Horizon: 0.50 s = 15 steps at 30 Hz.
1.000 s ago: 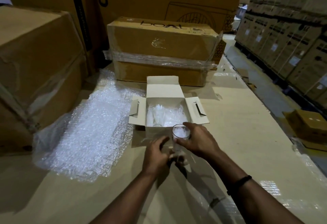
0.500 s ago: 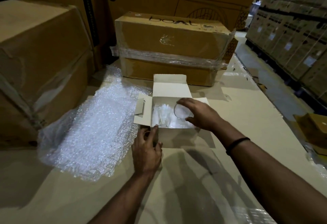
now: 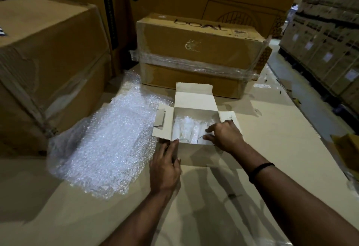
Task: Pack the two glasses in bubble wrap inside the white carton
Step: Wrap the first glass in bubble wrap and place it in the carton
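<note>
The white carton [image 3: 194, 95] stands open on the cardboard surface, its lid and side flaps spread out. Bubble wrap [image 3: 186, 127] lines its inside, and one clear glass [image 3: 183, 135] lies in the left half. My right hand [image 3: 226, 135] reaches in from the right, thumb and fingers curled round the second glass [image 3: 202, 140], which lies low in the right half and is partly hidden. My left hand [image 3: 165, 165] rests flat against the carton's front wall, with the thumb tip at the front rim.
A loose sheet of bubble wrap [image 3: 101, 144] is spread left of the carton. A taped brown box [image 3: 198, 51] sits just behind it and a big brown box [image 3: 48, 66] stands at the left. Stacked boxes [image 3: 330, 41] line an aisle on the right.
My right hand carried the glass from in front of the carton into its right half and lowered it. My left hand left the glass and moved onto the carton's front wall.
</note>
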Each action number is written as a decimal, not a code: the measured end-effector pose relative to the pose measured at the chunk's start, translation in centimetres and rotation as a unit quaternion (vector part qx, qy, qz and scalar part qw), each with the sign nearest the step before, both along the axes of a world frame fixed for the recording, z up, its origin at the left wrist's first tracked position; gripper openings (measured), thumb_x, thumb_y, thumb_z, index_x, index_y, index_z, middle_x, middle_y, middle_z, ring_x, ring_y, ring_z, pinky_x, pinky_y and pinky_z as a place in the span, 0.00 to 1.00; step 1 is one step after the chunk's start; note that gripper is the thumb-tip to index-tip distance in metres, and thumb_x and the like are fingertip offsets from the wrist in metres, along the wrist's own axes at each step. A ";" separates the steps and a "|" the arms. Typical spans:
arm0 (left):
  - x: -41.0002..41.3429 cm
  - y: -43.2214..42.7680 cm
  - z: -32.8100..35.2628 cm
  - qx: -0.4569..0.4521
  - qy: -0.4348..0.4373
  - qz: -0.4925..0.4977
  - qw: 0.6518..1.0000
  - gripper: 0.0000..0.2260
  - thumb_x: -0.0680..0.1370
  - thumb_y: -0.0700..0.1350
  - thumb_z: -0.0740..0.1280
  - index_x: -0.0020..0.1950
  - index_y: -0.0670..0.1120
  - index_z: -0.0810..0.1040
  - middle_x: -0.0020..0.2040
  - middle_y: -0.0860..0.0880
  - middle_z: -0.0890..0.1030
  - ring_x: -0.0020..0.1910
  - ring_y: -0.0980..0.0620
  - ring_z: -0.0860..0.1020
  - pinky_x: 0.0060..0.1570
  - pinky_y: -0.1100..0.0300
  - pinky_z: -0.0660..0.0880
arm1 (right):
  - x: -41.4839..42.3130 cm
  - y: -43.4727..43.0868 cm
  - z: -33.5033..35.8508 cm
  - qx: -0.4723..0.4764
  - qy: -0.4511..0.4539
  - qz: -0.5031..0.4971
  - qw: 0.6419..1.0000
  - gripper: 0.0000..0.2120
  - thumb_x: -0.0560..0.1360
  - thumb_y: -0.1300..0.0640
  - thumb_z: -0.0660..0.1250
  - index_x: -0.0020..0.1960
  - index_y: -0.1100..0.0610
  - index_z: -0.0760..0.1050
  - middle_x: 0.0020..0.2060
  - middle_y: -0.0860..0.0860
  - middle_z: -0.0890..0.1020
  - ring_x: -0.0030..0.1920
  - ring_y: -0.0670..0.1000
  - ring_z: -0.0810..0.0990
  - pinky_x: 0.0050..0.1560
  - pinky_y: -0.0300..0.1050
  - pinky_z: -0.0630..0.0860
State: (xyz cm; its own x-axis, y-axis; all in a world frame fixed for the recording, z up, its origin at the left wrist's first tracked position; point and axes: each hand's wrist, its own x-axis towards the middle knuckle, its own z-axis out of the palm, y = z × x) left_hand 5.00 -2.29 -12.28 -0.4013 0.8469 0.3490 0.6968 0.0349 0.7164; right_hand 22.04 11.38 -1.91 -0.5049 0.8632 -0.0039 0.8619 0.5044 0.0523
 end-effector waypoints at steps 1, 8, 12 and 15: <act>0.0 0.0 0.0 0.000 -0.001 0.002 1.000 0.31 0.71 0.41 0.71 0.71 0.60 0.69 0.69 0.51 0.71 0.68 0.45 0.72 0.56 0.42 0.76 | -0.2 -0.2 -0.4 0.011 0.007 -0.014 1.000 0.18 0.78 0.41 0.63 0.60 0.50 0.79 0.58 0.49 0.83 0.59 0.51 0.79 0.69 0.49 0.60; 0.0 -0.4 0.3 -0.009 -0.009 -0.008 1.000 0.31 0.71 0.42 0.68 0.72 0.61 0.67 0.69 0.51 0.71 0.66 0.47 0.73 0.57 0.44 0.76 | -0.8 -0.9 -0.6 -0.008 0.036 -0.060 0.998 0.19 0.79 0.43 0.62 0.64 0.51 0.77 0.57 0.52 0.82 0.61 0.52 0.78 0.74 0.52 0.52; 0.1 -1.3 1.4 0.040 -0.103 -0.013 0.994 0.29 0.73 0.38 0.66 0.72 0.57 0.71 0.69 0.55 0.72 0.68 0.54 0.70 0.66 0.58 0.70 | -1.7 -4.5 -0.8 0.087 0.206 -0.024 0.974 0.15 0.77 0.49 0.66 0.60 0.55 0.79 0.57 0.52 0.82 0.58 0.55 0.79 0.65 0.52 0.67; -1.7 -2.8 2.6 0.115 -0.127 0.059 0.984 0.20 0.74 0.37 0.63 0.65 0.48 0.78 0.62 0.51 0.77 0.62 0.52 0.74 0.63 0.61 0.70 | -4.1 -9.9 -1.8 0.132 0.400 0.036 0.906 0.08 0.76 0.55 0.65 0.50 0.57 0.81 0.47 0.53 0.83 0.48 0.53 0.80 0.52 0.46 0.75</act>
